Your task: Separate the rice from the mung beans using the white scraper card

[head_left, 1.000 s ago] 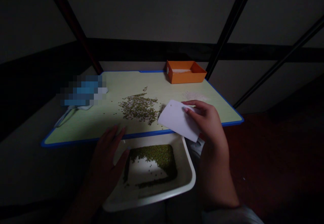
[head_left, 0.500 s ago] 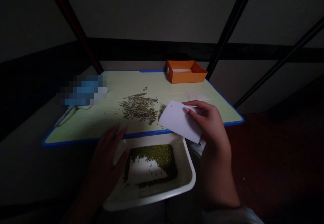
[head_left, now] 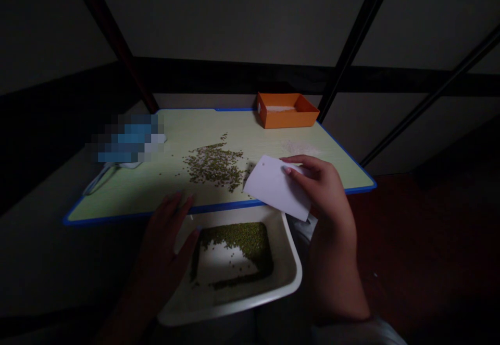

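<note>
Pinched between the thumb and fingers of my right hand (head_left: 318, 181) is a white card (head_left: 273, 183) with a small hole near its top corner. Its left edge is close to the scattered green beans (head_left: 214, 165) on the table (head_left: 187, 126). My left hand (head_left: 167, 235), dim in shadow, has its fingers spread at the left rim of a white plastic tub (head_left: 295, 269); whether it presses on the rim is hard to see. More green beans (head_left: 250, 238) lie in the tub, heaped toward its far right, with bare bottom showing in the middle. The tub sits just under the table's near edge.
An orange box (head_left: 291, 120) holding something whitish stands at the table's back right. A thin patch of pale grains (head_left: 299, 147) lies in front of it. At the left is a blurred-out bluish object (head_left: 130, 139) with a white cable (head_left: 96, 179).
</note>
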`<action>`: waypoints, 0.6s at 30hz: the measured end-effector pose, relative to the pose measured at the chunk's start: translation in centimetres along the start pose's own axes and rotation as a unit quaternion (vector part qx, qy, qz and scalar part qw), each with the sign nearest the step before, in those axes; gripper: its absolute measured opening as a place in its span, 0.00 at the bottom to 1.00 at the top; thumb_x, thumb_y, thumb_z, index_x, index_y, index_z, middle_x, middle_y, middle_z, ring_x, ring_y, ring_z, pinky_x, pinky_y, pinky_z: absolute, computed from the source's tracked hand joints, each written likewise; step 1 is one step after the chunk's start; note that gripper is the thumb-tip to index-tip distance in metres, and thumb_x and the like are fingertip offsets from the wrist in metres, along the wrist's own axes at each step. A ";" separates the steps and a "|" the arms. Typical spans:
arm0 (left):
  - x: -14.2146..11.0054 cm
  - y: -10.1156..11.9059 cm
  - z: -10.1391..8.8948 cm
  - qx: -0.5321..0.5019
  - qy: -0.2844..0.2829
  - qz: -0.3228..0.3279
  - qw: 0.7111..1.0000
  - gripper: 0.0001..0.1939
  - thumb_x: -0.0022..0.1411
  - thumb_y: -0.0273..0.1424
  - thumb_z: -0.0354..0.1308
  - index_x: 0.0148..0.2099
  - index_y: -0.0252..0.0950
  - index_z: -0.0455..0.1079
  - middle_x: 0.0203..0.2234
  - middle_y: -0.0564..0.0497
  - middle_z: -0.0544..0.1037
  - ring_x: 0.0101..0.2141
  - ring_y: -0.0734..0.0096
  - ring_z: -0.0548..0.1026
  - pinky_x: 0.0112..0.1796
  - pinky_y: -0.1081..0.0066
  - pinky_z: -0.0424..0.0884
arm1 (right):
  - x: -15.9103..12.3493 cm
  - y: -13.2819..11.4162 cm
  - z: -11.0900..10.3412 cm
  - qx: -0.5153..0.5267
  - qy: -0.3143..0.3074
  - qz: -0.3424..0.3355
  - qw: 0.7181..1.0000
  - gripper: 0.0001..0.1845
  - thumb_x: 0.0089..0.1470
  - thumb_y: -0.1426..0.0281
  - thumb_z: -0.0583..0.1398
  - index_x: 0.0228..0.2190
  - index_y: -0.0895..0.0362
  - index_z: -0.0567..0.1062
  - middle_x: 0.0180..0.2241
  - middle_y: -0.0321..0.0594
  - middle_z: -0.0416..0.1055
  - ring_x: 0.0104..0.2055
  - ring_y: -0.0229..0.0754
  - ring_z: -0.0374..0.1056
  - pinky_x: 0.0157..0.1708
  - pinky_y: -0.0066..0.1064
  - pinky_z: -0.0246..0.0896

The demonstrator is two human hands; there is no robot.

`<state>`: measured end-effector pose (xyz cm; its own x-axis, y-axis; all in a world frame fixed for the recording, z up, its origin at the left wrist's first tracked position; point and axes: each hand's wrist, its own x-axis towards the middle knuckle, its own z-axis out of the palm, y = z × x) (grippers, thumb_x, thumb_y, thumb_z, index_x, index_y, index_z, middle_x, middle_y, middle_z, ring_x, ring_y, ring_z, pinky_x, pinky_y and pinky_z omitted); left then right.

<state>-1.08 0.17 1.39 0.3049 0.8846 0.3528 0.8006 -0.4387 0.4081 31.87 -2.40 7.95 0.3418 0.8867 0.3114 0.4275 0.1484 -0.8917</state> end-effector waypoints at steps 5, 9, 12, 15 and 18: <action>0.1 0.1 0.1 -0.001 0.008 0.003 1.000 0.26 0.66 0.56 0.41 0.65 0.71 0.45 0.67 0.63 0.56 0.69 0.58 0.56 0.67 0.28 0.63 | 0.2 -0.2 0.4 0.006 -0.005 -0.005 1.000 0.12 0.53 0.66 0.65 0.40 0.53 0.84 0.44 0.44 0.84 0.43 0.48 0.77 0.42 0.41 0.69; 0.2 0.1 0.2 -0.005 -0.003 0.000 1.000 0.26 0.67 0.55 0.41 0.65 0.71 0.44 0.67 0.63 0.55 0.69 0.57 0.55 0.66 0.27 0.63 | 0.2 -0.5 0.7 0.006 -0.015 -0.008 1.000 0.12 0.53 0.66 0.65 0.40 0.53 0.84 0.44 0.43 0.84 0.43 0.48 0.77 0.43 0.41 0.69; 0.2 0.2 0.2 -0.005 0.002 0.003 1.000 0.26 0.67 0.54 0.41 0.66 0.69 0.44 0.67 0.63 0.55 0.69 0.57 0.55 0.67 0.27 0.62 | 0.2 -0.6 0.8 0.007 -0.019 -0.008 1.000 0.12 0.54 0.66 0.64 0.39 0.53 0.84 0.44 0.43 0.84 0.45 0.48 0.77 0.45 0.41 0.69; 0.1 0.2 0.1 0.000 0.010 0.009 1.000 0.26 0.67 0.55 0.42 0.65 0.70 0.44 0.67 0.63 0.56 0.68 0.58 0.57 0.67 0.28 0.63 | 0.1 -0.6 0.8 0.013 -0.022 -0.012 1.000 0.12 0.54 0.66 0.65 0.39 0.53 0.84 0.44 0.43 0.84 0.45 0.48 0.77 0.45 0.41 0.69; 0.0 0.2 0.0 0.004 0.007 0.005 1.000 0.26 0.67 0.54 0.42 0.65 0.71 0.43 0.67 0.63 0.56 0.68 0.58 0.57 0.65 0.27 0.65 | 0.1 -0.4 0.7 0.018 -0.027 -0.012 0.999 0.12 0.54 0.67 0.65 0.40 0.53 0.84 0.44 0.43 0.84 0.45 0.48 0.77 0.45 0.41 0.69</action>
<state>-0.91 0.10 1.49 0.3065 0.8778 0.3682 0.8015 -0.4466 0.3977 31.11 -2.06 8.14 0.2866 0.9045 0.3160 0.4038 0.1851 -0.8959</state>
